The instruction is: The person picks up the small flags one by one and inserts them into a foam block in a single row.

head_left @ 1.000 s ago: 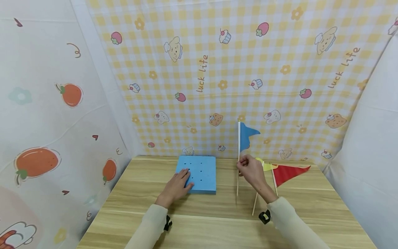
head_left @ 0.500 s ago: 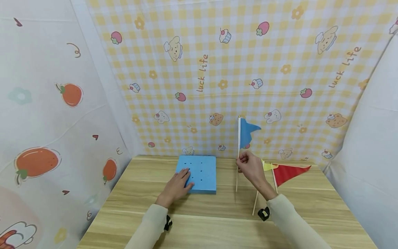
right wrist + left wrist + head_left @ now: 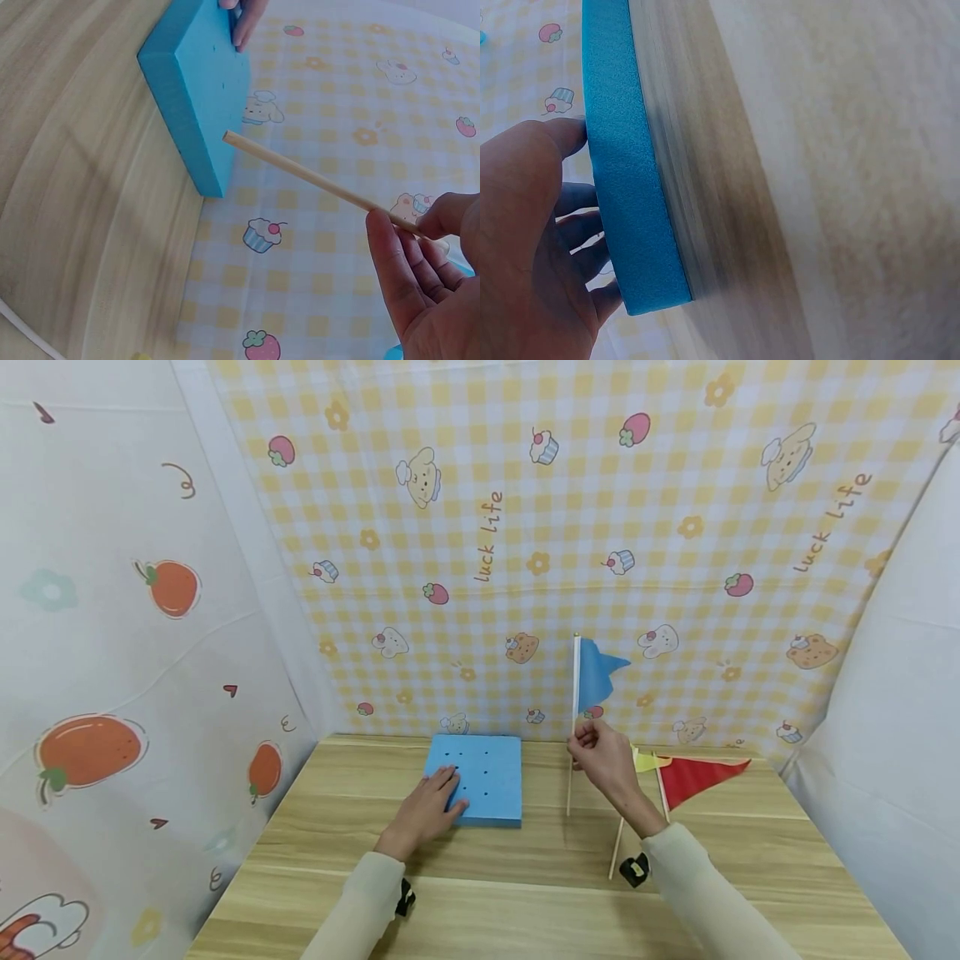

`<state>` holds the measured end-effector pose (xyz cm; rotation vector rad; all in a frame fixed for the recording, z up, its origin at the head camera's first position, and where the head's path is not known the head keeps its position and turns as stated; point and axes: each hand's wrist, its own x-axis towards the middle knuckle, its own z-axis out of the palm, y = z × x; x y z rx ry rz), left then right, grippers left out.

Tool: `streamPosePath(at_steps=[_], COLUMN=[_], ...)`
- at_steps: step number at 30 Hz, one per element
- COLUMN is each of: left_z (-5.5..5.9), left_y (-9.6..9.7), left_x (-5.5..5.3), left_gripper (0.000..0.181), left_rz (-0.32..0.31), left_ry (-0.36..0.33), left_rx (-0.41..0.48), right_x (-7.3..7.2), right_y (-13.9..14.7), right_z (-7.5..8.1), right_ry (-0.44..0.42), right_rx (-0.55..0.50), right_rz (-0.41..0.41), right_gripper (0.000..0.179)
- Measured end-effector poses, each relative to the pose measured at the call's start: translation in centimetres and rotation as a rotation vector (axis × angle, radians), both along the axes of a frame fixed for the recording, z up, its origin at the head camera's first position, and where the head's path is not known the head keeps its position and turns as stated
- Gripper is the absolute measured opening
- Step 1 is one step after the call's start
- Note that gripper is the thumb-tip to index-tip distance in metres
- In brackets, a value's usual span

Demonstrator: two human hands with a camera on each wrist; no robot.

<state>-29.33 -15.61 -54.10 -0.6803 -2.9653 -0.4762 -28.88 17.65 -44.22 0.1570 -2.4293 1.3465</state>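
A blue foam block [image 3: 495, 810] with several small holes in its top lies flat on the table. My left hand [image 3: 422, 814] rests on the block's left front part, fingers spread and fairly straight over the top. To the right of the block, my right hand [image 3: 606, 764] pinches the wooden stick of a blue flag [image 3: 596, 675] between thumb and fingers. The stick stands nearly upright, the cloth above the hand. In the right wrist view the bare lower end of the stick [image 3: 300, 174] sticks out from the fingers, pointing toward the block.
Behind my right hand a red flag [image 3: 697, 781] and a yellow flag [image 3: 647, 762] lie on the wooden table [image 3: 525, 902]. The yellow one is partly hidden by the right hand and forearm. A patterned cloth [image 3: 540, 610] hangs at the table's back edge.
My right hand has risen a little and shifted slightly left with the blue flag, lifting the stick's lower end. The left hand stays in place on the block.
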Motion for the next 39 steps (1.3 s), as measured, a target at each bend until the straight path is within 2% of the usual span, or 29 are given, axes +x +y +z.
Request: streamPosePath(at_steps=[9,24,39], left_z=[0.1,-0.1,0.0], left_y=[0.0,0.0,0.0], left_x=[0.0,-0.1,-0.1], left_gripper=[0.062,0.062,0.062], left_rz=[0.003,0.003,0.007], left_ry=[-0.002,0.003,-0.007], left_rx=[-0.007,-0.015,-0.017], right_x=[-0.2,-0.4,-1.0], right_y=[-0.2,-0.3,-1.5], right_z=[0.5,0.8,1.7], right_ry=[0.0,0.052,0.075], right_rx=[-0.002,0.028,0.031], right_rz=[0.01,0.031,0.034], right_gripper=[0.009,0.007,0.007])
